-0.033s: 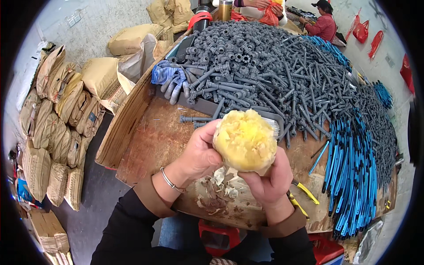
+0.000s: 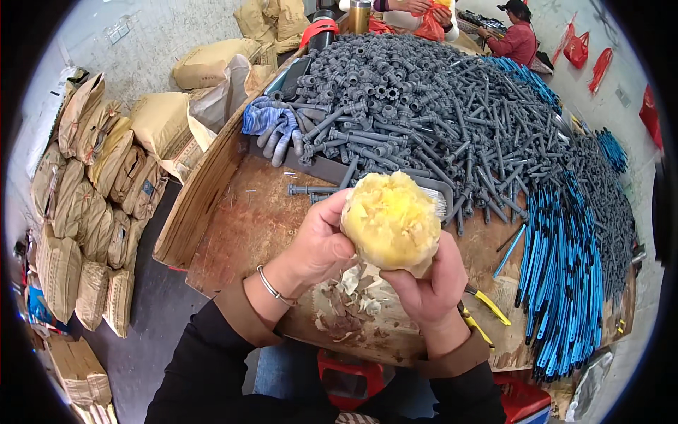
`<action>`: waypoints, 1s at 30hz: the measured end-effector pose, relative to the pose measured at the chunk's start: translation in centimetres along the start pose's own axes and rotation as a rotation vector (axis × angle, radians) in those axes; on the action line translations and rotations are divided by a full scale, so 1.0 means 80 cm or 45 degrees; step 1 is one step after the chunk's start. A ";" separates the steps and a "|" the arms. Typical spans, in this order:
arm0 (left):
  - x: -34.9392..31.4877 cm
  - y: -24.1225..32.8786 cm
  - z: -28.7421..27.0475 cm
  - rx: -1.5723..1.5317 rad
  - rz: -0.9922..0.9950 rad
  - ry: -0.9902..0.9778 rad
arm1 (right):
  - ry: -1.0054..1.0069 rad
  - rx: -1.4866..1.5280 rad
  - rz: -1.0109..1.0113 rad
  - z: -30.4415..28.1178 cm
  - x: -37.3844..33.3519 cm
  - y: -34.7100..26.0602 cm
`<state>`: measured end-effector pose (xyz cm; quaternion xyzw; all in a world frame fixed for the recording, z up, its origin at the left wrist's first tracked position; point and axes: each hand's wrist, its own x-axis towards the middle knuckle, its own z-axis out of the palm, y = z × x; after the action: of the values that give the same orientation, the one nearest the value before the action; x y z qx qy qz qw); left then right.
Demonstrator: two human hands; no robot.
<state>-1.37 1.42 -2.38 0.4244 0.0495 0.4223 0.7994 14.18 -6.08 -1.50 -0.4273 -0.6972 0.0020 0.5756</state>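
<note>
Between my two hands is a peeled sweet potato (image 2: pixel 392 220), round, with yellow flesh and a rough, broken top. The fingers of my left hand (image 2: pixel 321 237) are closed round its left side. My right hand (image 2: pixel 432 283) grips it from the lower right, thumb toward me. Both hands' far fingertips are hidden behind it. Under it, brown and pale peel scraps (image 2: pixel 346 307) lie scattered on the wooden worktable (image 2: pixel 247 212). Yellow-handled pliers (image 2: pixel 487 305) lie beside my right wrist.
A big heap of grey plastic fittings (image 2: pixel 424 99) covers the table's far side. Blue-and-black strips (image 2: pixel 561 283) are piled at right. A blue-and-grey work glove (image 2: pixel 272 124) lies at the heap's left edge. Paper sacks (image 2: pixel 85 177) are stacked at left. Co-workers (image 2: pixel 519 39) sit beyond.
The sweet potato has risen very slightly in my hands. Nothing else has visibly moved.
</note>
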 end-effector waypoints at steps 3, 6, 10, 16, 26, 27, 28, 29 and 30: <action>-0.002 -0.003 -0.003 -0.010 0.027 -0.023 | 0.018 -0.027 -0.018 0.002 -0.001 0.001; 0.001 -0.004 -0.005 0.012 0.030 -0.019 | 0.029 -0.041 -0.037 0.004 -0.001 0.006; 0.004 -0.004 -0.007 0.017 0.011 -0.039 | 0.036 -0.027 0.009 0.004 -0.002 0.006; 0.004 -0.002 -0.003 0.059 0.024 -0.010 | 0.031 0.003 0.092 0.003 -0.003 0.004; 0.003 -0.001 0.000 0.081 0.049 -0.013 | 0.041 -0.061 -0.049 0.002 0.002 0.005; 0.004 -0.001 -0.001 0.079 0.048 -0.020 | 0.038 -0.073 -0.051 0.000 0.003 0.005; 0.004 0.000 -0.002 0.084 0.046 -0.019 | 0.035 -0.076 -0.051 0.000 0.003 0.005; 0.003 0.001 -0.002 0.089 0.045 -0.020 | 0.035 -0.071 -0.051 0.001 0.003 0.005; 0.002 0.001 -0.002 0.091 0.046 -0.018 | 0.037 -0.065 -0.055 0.002 0.003 0.005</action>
<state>-1.40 1.70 -2.38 0.4566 0.0515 0.4316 0.7763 14.31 -5.61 -1.57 -0.4267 -0.6977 -0.0343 0.5744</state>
